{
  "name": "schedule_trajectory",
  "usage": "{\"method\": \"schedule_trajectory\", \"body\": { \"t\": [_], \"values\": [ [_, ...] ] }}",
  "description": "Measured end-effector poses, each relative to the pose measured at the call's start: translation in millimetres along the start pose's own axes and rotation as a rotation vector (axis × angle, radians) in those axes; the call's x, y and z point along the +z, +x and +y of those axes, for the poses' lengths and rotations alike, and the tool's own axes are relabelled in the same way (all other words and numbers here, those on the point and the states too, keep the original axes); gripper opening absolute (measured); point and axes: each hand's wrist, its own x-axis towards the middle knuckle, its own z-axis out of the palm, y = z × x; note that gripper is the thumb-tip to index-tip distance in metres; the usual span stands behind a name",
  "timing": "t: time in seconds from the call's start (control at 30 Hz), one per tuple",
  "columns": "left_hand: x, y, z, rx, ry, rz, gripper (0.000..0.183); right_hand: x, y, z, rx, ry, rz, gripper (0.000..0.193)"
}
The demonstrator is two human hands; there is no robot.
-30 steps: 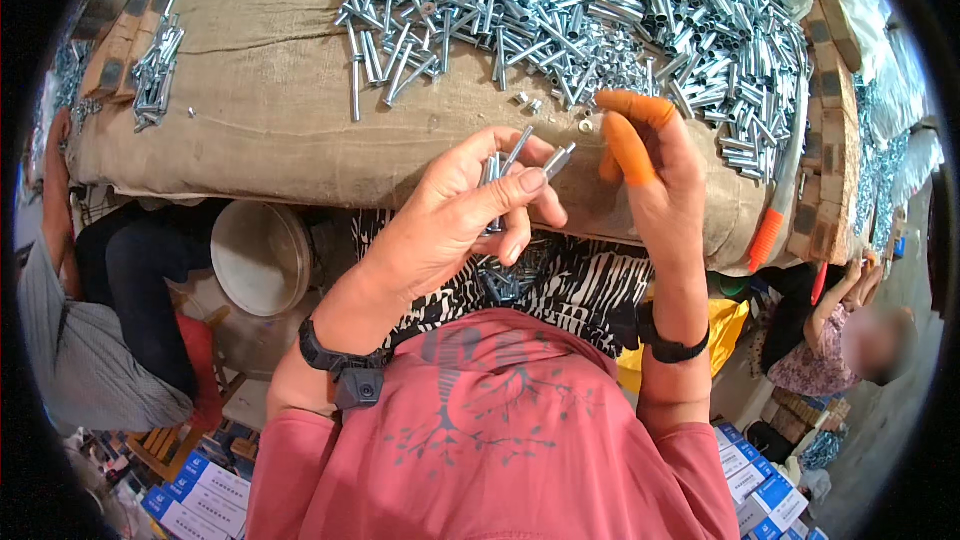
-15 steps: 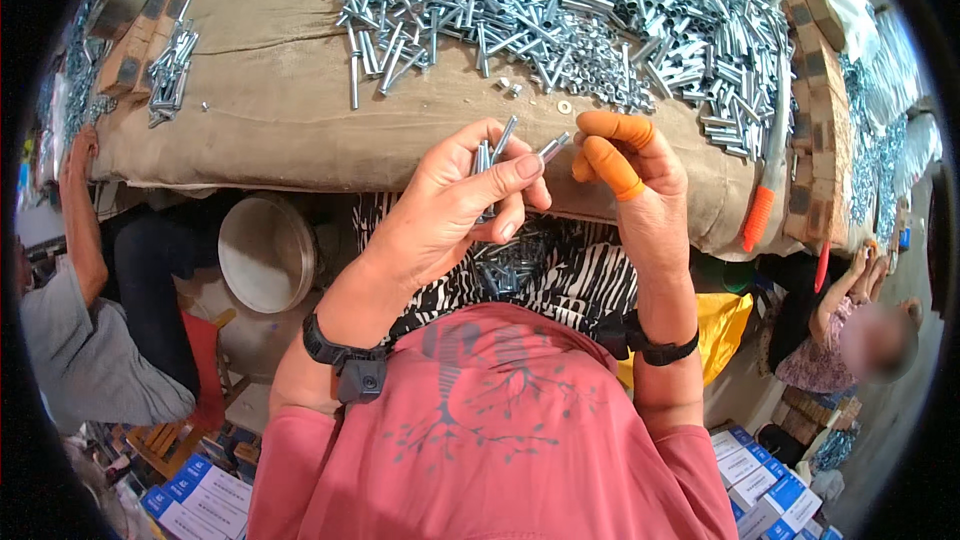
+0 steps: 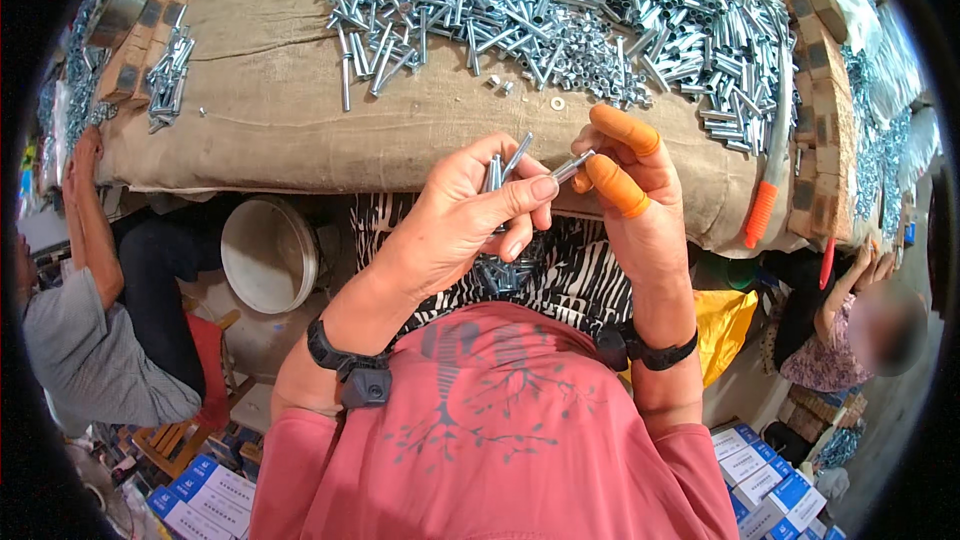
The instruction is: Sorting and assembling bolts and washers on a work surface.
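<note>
My left hand (image 3: pixel 480 205) is closed around several slim silver metal bolts (image 3: pixel 520 152). Thumb and forefinger pinch one bolt (image 3: pixel 570 168) that sticks out to the right. Its far end meets my right hand (image 3: pixel 645 185), which wears orange finger covers (image 3: pixel 620 188). The right thumb and a finger behind it close on that end, while the forefinger is raised apart. Whether a nut sits there is hidden. More metal pieces (image 3: pixel 505 275) lie in my lap, below the hands.
A cloth-covered bench (image 3: pixel 270 120) carries a heap of bolts (image 3: pixel 430 0), metal sleeves (image 3: pixel 720 70) and nuts (image 3: pixel 590 70). An orange-handled tool (image 3: pixel 762 212) lies at the right, beside wooden blocks (image 3: pixel 818 130). A white bucket (image 3: pixel 268 255) stands left; people sit at both sides.
The pinched bolt has moved slightly right and down, its end coming up against my right thumb. My right forefinger has lifted away from the thumb.
</note>
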Motion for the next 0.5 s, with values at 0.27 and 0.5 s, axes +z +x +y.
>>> {"method": "schedule_trajectory", "body": {
  "t": [0.27, 0.5],
  "values": [
    [0.4, 1.6, -5.2, 0.03, 0.043, -0.024, 0.015, -15.4, 4.4, -3.6, 0.122, -0.115, -0.004, 0.025],
    [0.3, -4.6, -4.9, 0.125, 0.239, -0.009, 0.013, -13.3, -1.8, -17.4, 0.298, -0.3, 0.054, 0.012]
  ]
}}
